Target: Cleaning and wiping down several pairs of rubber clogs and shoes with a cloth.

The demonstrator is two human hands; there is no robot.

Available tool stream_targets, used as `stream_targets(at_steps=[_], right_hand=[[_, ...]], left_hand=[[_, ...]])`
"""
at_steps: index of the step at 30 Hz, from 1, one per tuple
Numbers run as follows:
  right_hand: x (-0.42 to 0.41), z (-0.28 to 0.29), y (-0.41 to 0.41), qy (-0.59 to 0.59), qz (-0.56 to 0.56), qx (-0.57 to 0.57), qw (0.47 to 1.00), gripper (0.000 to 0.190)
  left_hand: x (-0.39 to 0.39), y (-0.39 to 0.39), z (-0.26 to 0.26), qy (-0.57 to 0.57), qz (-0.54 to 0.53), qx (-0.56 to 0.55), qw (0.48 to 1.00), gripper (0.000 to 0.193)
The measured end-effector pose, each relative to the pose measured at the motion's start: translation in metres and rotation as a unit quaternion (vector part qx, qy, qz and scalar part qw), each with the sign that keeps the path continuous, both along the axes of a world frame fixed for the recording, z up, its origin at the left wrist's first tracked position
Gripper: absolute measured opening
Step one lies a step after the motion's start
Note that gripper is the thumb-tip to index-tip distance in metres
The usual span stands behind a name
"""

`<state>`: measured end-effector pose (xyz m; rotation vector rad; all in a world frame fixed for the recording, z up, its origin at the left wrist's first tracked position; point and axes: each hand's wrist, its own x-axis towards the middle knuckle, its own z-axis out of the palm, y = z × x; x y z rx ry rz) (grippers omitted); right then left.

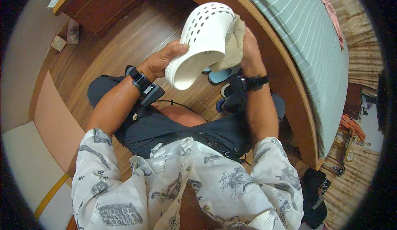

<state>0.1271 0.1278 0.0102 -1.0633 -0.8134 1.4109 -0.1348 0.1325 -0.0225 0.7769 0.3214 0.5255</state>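
Observation:
A white perforated clog (pixel 206 28) is held up in front of me, its opening towards me and its toe pointing away. My left hand (pixel 164 58) grips the clog's left side near the heel, with the thumb on the upper. On the other side, my right hand (pixel 251 48) holds a beige-grey cloth (pixel 234 45) against the clog's right side. The cloth hides part of that side, and the fingers of my right hand are mostly hidden behind it.
Below the clog, a blue slipper (pixel 220 76) and other dark footwear (pixel 231 89) are on the wood-look floor (pixel 124 51). A bed with a green striped sheet (pixel 304 37) stands at the right. A wooden drawer cabinet (pixel 102 10) is at the upper left.

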Motion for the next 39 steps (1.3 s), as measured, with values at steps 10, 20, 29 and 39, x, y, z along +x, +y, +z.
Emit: stream_targets(at_steps=[10,20,29,39], right_hand=[[-0.066,-0.026,-0.056,-0.235,-0.093,0.054,0.966,0.018],[-0.039,-0.012,-0.074,-0.309,-0.107,0.081,0.942,0.021],[-0.042,0.061,-0.036,-0.543,0.090,0.347,0.759,0.030],[0.001,0.035,0.001,-0.586,-0.124,0.352,0.719,0.024]], left_hand=[[0.009,0.016,0.013,0.007,0.151,-0.011,0.988,0.063],[-0.002,0.022,0.014,-0.017,0.116,-0.068,0.991,0.064],[0.011,0.002,-0.003,0.080,0.023,0.024,0.996,0.065],[0.012,0.001,-0.004,0.048,0.008,-0.049,0.998,0.063]])
